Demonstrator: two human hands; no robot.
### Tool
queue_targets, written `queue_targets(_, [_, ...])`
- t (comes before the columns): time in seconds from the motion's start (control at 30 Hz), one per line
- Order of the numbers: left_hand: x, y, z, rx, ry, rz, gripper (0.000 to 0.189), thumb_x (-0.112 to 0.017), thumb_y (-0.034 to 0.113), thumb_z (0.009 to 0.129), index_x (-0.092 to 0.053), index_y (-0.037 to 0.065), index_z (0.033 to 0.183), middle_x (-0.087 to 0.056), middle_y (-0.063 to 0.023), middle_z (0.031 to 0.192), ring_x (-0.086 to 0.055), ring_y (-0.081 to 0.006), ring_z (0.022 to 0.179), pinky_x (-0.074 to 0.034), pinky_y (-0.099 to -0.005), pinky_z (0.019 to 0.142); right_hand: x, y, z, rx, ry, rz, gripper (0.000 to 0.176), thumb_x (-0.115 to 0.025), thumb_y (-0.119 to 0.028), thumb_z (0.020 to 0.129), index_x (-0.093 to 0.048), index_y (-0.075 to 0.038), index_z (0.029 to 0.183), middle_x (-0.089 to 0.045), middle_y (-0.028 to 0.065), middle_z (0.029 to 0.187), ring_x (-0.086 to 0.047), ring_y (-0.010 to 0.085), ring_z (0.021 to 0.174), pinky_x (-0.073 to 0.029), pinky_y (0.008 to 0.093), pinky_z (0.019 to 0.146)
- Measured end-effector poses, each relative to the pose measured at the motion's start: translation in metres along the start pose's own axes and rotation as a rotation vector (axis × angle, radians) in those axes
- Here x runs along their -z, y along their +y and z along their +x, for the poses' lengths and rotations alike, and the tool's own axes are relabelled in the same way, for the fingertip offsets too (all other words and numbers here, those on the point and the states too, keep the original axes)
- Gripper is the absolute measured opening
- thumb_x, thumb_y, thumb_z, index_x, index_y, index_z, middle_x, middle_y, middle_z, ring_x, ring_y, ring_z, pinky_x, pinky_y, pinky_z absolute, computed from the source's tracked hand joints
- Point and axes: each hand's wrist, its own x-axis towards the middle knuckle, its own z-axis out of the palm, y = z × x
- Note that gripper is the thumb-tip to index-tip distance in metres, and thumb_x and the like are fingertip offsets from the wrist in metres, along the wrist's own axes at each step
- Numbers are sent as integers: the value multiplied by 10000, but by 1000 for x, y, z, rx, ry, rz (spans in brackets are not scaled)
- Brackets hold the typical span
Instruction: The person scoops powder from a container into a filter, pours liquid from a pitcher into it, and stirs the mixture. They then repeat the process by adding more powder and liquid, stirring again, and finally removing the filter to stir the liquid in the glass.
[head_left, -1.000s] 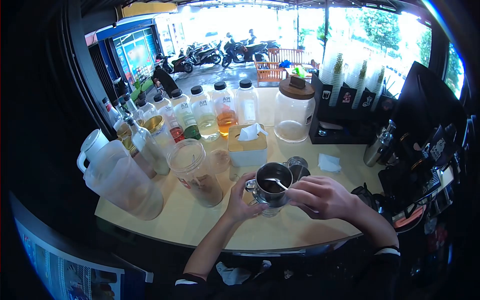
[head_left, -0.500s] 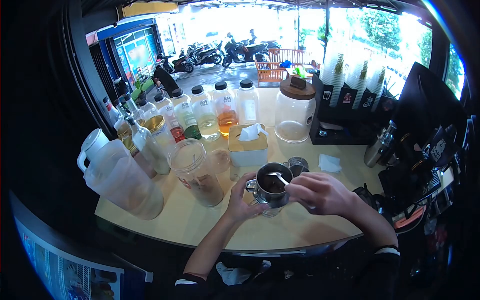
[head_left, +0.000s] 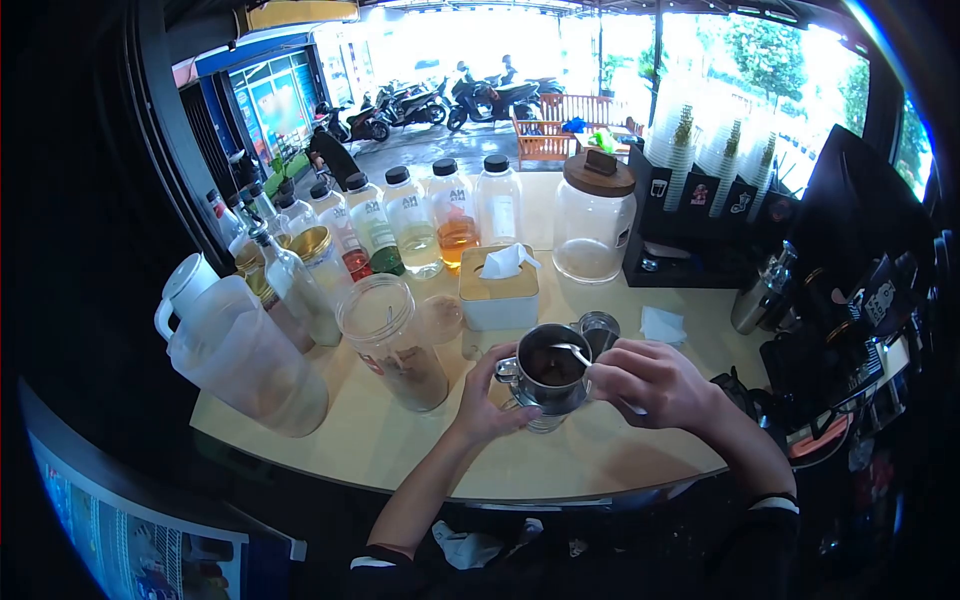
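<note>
A metal coffee drip filter (head_left: 553,358) stands on a glass mug (head_left: 546,424), with dark coffee grounds inside it. My left hand (head_left: 487,402) curls around its left side, thumb at the filter's brim and fingers by the handles. Pinched in my right hand (head_left: 655,385) is a metal spoon (head_left: 574,350), its bowl dipped inside the filter's rim. Just behind the filter sits a small round metal piece (head_left: 600,325). To the left stands an open clear jar (head_left: 395,350) with brown powder in it.
A tissue box (head_left: 500,300) is behind the filter, with several bottles (head_left: 455,215) in a row beyond. A large pitcher (head_left: 245,360) stands at left. A wooden-lidded jar (head_left: 593,220), a paper napkin (head_left: 662,325) and a cup rack (head_left: 700,250) are at right.
The spoon and my right hand have shifted slightly right inside the filter. My left hand keeps its hold. The whole view has moved a little.
</note>
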Motion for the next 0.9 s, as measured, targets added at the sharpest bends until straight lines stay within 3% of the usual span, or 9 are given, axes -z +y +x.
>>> queue_targets(0.4, [0,0,1,-12,1,9,826,-839,375,577,-500,12,1237,-565,-129,1187,-531,-237,1142,-382,-372,1007,-8,-2,3,23,48,77,310,-717,-57,723,-538,-24,974,-533,69,807,-586,229,714,-498,340,577])
queue_targets(0.53, [1,3,1,13,-2,12,826,-832,380,579,-497,15,1241,-565,-126,1185,-525,-236,1150,-375,-373,1011,-3,0,1,12,20,68,388,-724,-50,699,-521,-31,1029,-547,71,858,-596,239,736,-504,343,582])
queue_targets(0.67, [0,0,1,21,4,3,826,-830,379,579,-497,14,1241,-565,-124,1184,-527,-236,1145,-375,-372,1010,-6,-1,1,-2,52,84,316,-717,-47,713,-545,-35,978,-546,63,808,-597,225,724,-509,332,571])
queue_targets(0.87, [-1,0,0,3,20,-5,821,-831,377,574,-503,15,1234,-569,-123,1178,-530,-234,1139,-377,-366,1007,6,-7,3,0,47,-90,255,-693,-87,753,-537,-28,946,-529,56,772,-576,203,682,-495,309,554])
queue_targets(0.9, [-1,0,0,3,23,-4,816,-831,375,576,-505,15,1233,-570,-123,1175,-530,-233,1140,-376,-366,1007,1,-6,0,54,23,-101,301,-695,-69,760,-534,5,1003,-576,85,785,-585,225,631,-482,327,520])
